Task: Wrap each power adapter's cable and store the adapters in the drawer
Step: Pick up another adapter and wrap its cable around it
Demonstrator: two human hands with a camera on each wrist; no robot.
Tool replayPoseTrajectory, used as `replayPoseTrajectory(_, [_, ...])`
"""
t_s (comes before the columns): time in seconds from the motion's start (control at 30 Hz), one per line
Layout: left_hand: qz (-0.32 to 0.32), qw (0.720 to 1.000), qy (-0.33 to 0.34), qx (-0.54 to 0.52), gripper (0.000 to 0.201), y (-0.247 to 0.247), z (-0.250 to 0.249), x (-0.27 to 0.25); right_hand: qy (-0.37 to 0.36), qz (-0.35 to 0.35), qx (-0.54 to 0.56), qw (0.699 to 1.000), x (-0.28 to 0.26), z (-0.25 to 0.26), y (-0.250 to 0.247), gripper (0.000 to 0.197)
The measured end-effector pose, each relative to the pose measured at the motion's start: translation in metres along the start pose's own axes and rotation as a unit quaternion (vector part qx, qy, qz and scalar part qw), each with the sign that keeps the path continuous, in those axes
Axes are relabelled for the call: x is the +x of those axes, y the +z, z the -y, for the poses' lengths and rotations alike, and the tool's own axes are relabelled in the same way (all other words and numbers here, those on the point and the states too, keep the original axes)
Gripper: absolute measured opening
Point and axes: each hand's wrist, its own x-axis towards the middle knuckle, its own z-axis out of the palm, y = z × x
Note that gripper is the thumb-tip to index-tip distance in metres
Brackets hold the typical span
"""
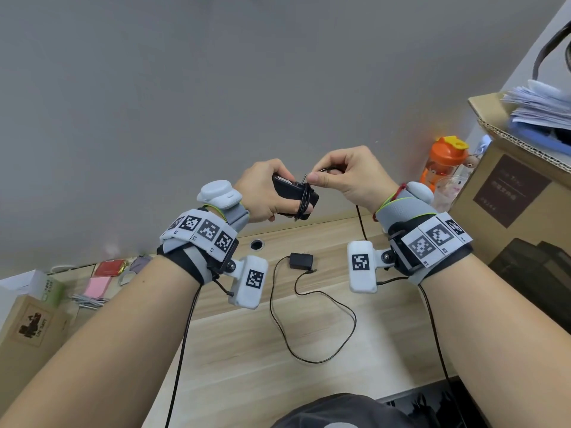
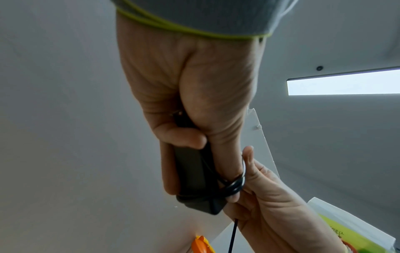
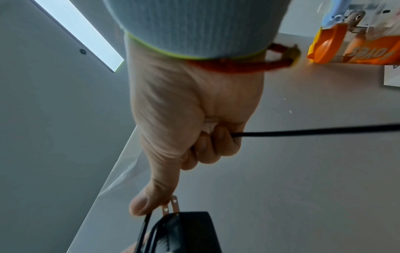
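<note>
With my left hand (image 1: 262, 193) gripping the adapter (image 1: 295, 196) and my right hand (image 1: 346, 177) pinching its cable (image 1: 360, 223), wrapping is underway; remaining slack needs winding.

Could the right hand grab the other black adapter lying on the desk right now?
Probably not yet: the right hand is pinching the cable it winds around the held adapter. The second adapter lies uncovered just below.

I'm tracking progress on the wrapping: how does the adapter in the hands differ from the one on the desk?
The held adapter is up in the left hand; the desk adapter lies flat on the desk.
The held adapter's cable is partly coiled around it; the desk adapter's cable sprawls loose.
Both are black.
</note>
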Motion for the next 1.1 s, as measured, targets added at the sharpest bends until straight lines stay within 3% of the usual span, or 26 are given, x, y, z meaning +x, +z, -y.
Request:
replayPoseTrajectory(0.2, [0.035, 0.999, 0.012, 0.01, 0.05, 0.002, -0.006, -0.005, -0.001, -0.035, 0.01, 0.999, 0.002, -0.004, -0.003, 0.013])
replayPoseTrajectory(0.37, [0.009, 0.998, 0.021, -0.06, 0.045, 0.004, -0.016, -0.008, 0.007, -0.038, 0.008, 0.999, -0.001, -0.006, 0.0, 0.009])
replayPoseTrajectory(0.53, [0.008, 0.999, 0.016, -0.043, 0.046, 0.003, -0.017, -0.009, -0.022, -0.104, 0.041, 0.993, 0.0, -0.009, 0.004, 0.012])
replayPoseTrajectory(0.87, [-0.004, 0.997, -0.011, -0.073, 0.045, -0.003, -0.024, -0.01, -0.05, -0.141, 0.037, 0.988, 0.008, 0.001, -0.003, 0.009])
replayPoseTrajectory(1.1, [-0.001, 0.996, 0.013, -0.09, 0.042, -0.003, -0.035, -0.015, -0.032, -0.085, 0.023, 0.996, 0.008, -0.002, 0.005, 0.016])
